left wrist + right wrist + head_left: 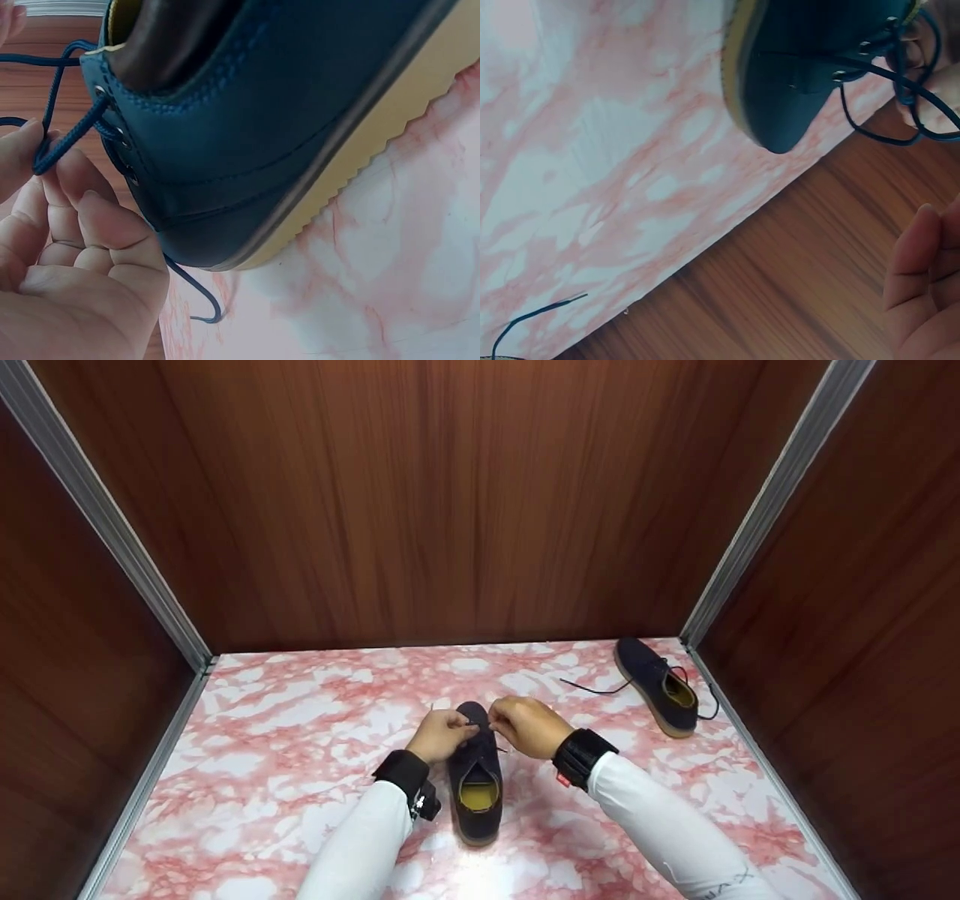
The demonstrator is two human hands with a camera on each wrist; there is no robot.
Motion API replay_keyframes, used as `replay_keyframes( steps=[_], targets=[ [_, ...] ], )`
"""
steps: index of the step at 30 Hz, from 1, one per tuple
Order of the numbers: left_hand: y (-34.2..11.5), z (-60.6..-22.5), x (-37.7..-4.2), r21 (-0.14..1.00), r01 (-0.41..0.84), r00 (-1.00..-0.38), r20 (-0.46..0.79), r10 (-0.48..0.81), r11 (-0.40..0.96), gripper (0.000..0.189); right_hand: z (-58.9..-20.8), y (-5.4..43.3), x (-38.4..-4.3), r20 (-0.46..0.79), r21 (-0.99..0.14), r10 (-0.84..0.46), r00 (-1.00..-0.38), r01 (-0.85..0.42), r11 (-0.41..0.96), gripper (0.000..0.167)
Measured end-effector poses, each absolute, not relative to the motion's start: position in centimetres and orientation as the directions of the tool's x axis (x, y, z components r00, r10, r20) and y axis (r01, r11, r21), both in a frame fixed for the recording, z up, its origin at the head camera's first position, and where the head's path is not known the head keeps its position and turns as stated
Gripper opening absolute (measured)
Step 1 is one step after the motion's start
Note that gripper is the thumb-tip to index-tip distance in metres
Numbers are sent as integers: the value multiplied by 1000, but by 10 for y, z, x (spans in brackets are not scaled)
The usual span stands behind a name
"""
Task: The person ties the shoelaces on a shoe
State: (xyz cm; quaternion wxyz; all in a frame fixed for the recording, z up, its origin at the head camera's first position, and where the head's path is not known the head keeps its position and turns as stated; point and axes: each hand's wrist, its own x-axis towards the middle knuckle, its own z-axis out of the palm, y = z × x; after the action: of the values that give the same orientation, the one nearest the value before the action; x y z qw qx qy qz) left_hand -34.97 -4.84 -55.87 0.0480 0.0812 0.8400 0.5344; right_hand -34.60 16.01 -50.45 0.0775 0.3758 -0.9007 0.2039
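A dark blue lace-up shoe [466, 757] stands on the floor with its toe pointing away. Over its front my left hand [442, 735] pinches a folded bit of blue shoelace [71, 142] between thumb and forefinger, close to the eyelets. My right hand [529, 726] is on the shoe's other side, its thumb and forefinger drawn together at the lace. In the right wrist view the curled fingers [919, 262] of that hand show at the lower right, while the lace [900, 75] runs out past the frame edge, so the pinch itself is hidden.
A second dark shoe [660, 686] lies at the back right, its loose lace [600, 690] trailing left. Under both is a pink and white marbled surface [300, 735]. Brown wood-grain panels [435, 510] enclose it at the back and sides, with grey metal strips [120, 517] at the corners.
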Motion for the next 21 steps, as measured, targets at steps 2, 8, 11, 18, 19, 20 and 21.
replay_keyframes(
  steps=[2,8,11,18,19,20,21],
  targets=[
    [-49,-560,-350,908,83,-982,5,188,411,15,-508,161,-347,295,-301,-647,-703,-711,636,6],
    [-51,-564,-349,904,102,-980,19,199,415,12,-520,165,-348,296,-314,-652,-698,-716,624,7],
    [-53,-566,-349,900,105,-980,21,199,424,14,-526,167,-348,277,-325,-644,-713,-700,636,7],
    [-55,-566,-348,906,90,-979,5,202,414,18,-535,170,-350,211,-409,-631,-746,-654,636,6],
    [-55,-566,-347,908,89,-979,4,203,409,18,-535,170,-351,202,-425,-627,-752,-644,636,6],
    [-55,-566,-347,910,88,-979,4,204,405,18,-535,171,-351,193,-439,-623,-758,-635,636,6],
    [-55,-566,-347,911,86,-979,3,203,403,18,-535,172,-352,186,-449,-619,-763,-626,637,6]
  ],
)
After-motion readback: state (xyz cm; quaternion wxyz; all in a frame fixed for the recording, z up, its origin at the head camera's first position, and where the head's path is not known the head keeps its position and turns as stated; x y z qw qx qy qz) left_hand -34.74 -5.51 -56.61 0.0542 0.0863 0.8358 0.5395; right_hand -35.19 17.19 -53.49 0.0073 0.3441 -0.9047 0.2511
